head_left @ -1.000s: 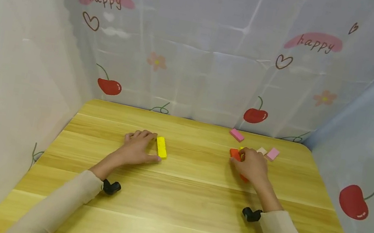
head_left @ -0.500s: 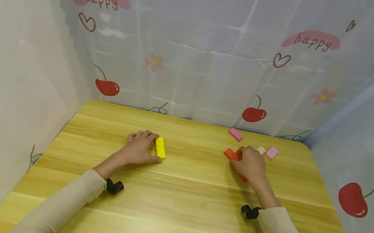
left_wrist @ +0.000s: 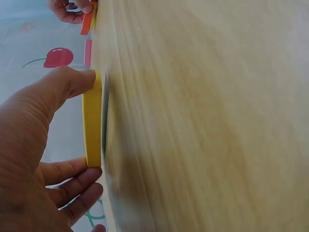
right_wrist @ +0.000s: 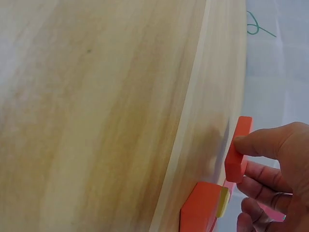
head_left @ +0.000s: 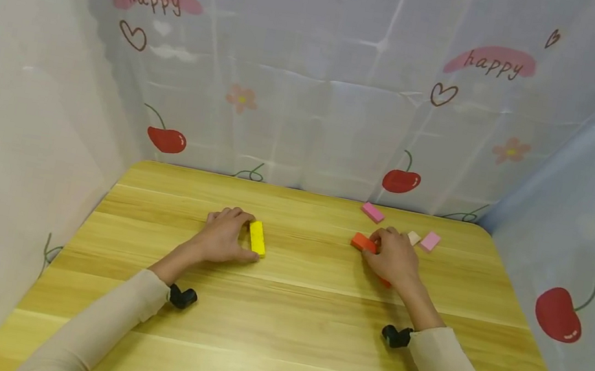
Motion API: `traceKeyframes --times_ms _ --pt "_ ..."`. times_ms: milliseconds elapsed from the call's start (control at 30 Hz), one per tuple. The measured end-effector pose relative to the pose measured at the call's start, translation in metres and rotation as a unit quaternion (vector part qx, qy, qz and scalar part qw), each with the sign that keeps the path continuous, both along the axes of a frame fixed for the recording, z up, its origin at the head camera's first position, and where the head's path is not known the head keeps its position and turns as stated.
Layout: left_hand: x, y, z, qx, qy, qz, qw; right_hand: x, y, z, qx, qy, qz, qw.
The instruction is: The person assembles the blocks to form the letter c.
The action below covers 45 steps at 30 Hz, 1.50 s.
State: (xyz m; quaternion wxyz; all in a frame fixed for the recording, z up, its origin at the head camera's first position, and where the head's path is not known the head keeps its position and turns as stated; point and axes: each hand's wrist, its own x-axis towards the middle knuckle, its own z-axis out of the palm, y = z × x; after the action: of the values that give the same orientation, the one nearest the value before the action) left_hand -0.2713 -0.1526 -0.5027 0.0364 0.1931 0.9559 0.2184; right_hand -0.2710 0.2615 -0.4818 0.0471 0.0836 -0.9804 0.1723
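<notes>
In the head view my left hand (head_left: 222, 240) lies on the wooden table (head_left: 273, 332) left of centre. Its thumb and fingers pinch the two ends of a long yellow block (head_left: 256, 237). The left wrist view shows the yellow block (left_wrist: 92, 118) on edge between thumb (left_wrist: 63, 84) and fingers. My right hand (head_left: 393, 259) is at the right rear and pinches an orange block (head_left: 363, 242) sticking out to its left. In the right wrist view this orange block (right_wrist: 237, 150) is gripped by thumb and fingers. A second orange block (right_wrist: 200, 210) and a yellow piece (right_wrist: 222, 202) lie beside it.
A pink block (head_left: 372, 212) lies near the back edge. A beige block (head_left: 413, 238) and another pink block (head_left: 430, 241) lie just behind my right hand. Cherry-print cloth walls (head_left: 311, 102) close in the table on three sides.
My right hand has slid the orange block a little to the left. My left hand stays on the yellow block, hardly moved.
</notes>
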Motion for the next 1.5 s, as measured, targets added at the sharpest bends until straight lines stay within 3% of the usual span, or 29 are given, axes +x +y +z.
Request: traceKeyframes --times_ms 333,700,1133,1500 --pt "0.005 0.006 0.001 0.020 0.015 -0.031 0.9992 -0.005 -0.012 0.001 0.008 -0.014 0.031 0.9994" --pt "0.013 0.010 0.000 -0.010 0.038 -0.060 0.9974 -0.009 -0.029 -0.002 -0.003 -0.004 0.075 0.9971" --pt "0.017 0.008 -0.003 -0.001 0.023 -0.093 0.9954 -0.012 -0.053 -0.007 -0.002 -0.005 0.117 0.9931" --pt "0.017 0.009 -0.003 -0.004 0.021 -0.096 0.9951 -0.013 -0.070 -0.008 0.004 -0.029 0.132 0.9908"
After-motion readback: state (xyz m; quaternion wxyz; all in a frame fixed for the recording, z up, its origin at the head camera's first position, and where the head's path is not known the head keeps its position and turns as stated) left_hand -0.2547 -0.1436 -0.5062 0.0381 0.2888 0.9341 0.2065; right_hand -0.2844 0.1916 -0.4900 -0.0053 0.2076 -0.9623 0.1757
